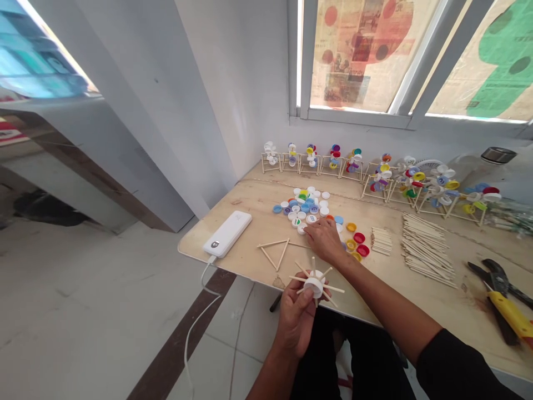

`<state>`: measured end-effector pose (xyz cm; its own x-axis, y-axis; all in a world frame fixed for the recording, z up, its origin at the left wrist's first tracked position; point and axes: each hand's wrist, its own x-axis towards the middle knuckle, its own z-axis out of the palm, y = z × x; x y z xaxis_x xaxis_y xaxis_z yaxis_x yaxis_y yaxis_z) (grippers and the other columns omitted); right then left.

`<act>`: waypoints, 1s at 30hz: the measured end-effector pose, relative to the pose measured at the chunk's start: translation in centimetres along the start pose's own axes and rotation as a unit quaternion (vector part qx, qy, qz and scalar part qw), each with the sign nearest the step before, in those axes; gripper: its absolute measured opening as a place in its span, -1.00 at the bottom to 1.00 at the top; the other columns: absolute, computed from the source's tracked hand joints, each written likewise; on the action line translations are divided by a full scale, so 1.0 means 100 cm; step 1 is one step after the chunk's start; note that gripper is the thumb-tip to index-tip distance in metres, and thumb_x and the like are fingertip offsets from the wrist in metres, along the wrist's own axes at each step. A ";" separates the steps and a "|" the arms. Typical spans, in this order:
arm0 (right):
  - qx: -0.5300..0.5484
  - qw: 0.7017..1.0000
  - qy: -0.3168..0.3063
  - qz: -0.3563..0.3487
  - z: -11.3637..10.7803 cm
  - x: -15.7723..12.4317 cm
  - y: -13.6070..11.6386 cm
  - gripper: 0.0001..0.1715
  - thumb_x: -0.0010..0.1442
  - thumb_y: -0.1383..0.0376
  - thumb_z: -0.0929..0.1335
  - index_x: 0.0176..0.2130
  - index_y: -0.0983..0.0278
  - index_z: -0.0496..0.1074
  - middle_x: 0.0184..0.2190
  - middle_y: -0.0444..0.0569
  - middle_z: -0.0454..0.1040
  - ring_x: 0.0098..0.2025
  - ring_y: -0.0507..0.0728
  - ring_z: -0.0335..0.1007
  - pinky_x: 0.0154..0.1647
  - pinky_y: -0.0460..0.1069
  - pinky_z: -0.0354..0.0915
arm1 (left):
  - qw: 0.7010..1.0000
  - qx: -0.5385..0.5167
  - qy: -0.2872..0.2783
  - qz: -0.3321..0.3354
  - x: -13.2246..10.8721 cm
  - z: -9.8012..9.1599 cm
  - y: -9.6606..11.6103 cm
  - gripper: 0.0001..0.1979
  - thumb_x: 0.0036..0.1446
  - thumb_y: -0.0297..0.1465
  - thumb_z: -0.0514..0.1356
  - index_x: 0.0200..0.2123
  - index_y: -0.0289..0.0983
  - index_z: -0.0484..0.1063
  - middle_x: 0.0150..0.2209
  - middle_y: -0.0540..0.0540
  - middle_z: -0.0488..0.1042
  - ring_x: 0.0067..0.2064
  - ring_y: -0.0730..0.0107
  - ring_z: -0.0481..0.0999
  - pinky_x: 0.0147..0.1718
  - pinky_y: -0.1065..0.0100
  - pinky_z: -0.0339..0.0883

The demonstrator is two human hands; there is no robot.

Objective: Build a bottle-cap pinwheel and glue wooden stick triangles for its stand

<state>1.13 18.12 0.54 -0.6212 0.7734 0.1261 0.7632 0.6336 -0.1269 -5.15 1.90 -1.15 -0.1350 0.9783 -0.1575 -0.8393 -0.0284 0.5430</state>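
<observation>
My left hand (296, 314) is closed around a white bottle-cap hub (314, 286) with several thin wooden sticks sticking out of it like spokes. It is held in front of the table's near edge. My right hand (327, 240) reaches over the table, palm down, with fingers bent at the near side of the bottle-cap pile. Its fingertips are on the edge of a white bottle cap (301, 229); the undersides of the fingers are hidden. Blue, white and green bottle caps (306, 207) lie just beyond, and red and yellow caps (363, 251) lie right of this hand.
A stick triangle (275, 253) lies near the front edge, with a white power bank (227, 234) and cable to its left. Short sticks (381, 241), long sticks (427, 250), pliers (497, 278) and a yellow-handled tool (510, 314) lie right. Cap pinwheels on stick frames (353, 166) line the wall.
</observation>
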 end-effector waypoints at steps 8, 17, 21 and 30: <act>0.050 0.999 0.008 -0.005 0.003 0.007 -0.007 -0.68 0.22 0.36 0.23 -0.15 0.17 0.52 -0.17 -0.02 0.55 -0.05 0.18 0.29 -0.03 0.08 0.01 | 1.000 -0.014 0.003 0.001 -0.002 -0.001 0.002 -0.66 -0.17 -0.37 0.38 -0.26 -0.26 0.44 -0.33 -0.10 0.54 -0.27 0.24 0.55 -0.16 0.20 0.36; 0.094 0.986 0.088 0.105 -0.019 -0.027 0.051 -0.64 0.20 0.36 0.21 -0.14 0.14 0.52 -0.13 -0.05 0.54 -0.05 0.17 0.35 -0.01 0.09 0.10 | 0.999 -0.033 0.000 -0.015 -0.001 -0.002 -0.001 -0.71 -0.14 -0.39 0.38 -0.28 -0.26 0.45 -0.30 -0.12 0.56 -0.31 0.37 0.53 -0.22 0.34 0.35; 0.112 0.977 0.137 0.119 -0.022 -0.054 0.069 -0.69 0.17 0.34 0.24 -0.22 0.18 0.55 -0.22 -0.05 0.57 -0.10 0.19 0.39 -0.01 0.13 0.13 | 0.999 -0.028 0.005 -0.019 0.001 0.002 -0.002 -0.71 -0.14 -0.37 0.38 -0.28 -0.26 0.47 -0.31 -0.13 0.56 -0.31 0.36 0.53 -0.21 0.33 0.34; 0.111 0.970 0.189 0.105 -0.015 -0.113 0.081 -0.66 0.16 0.25 0.25 -0.09 0.21 0.46 -0.12 0.00 0.53 -0.03 0.23 0.36 0.00 0.16 0.20 | 0.989 0.020 0.074 0.125 0.036 0.019 0.038 -0.77 -0.11 -0.32 0.34 -0.34 -0.28 0.49 -0.26 -0.10 0.54 -0.18 0.28 0.51 -0.08 0.24 0.31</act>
<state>14.62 14.50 -0.46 -0.3148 0.8510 0.4203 0.7822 0.4834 -0.3930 -7.87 5.68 1.90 -0.4137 0.9009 -0.1314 -0.7485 -0.2544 0.6123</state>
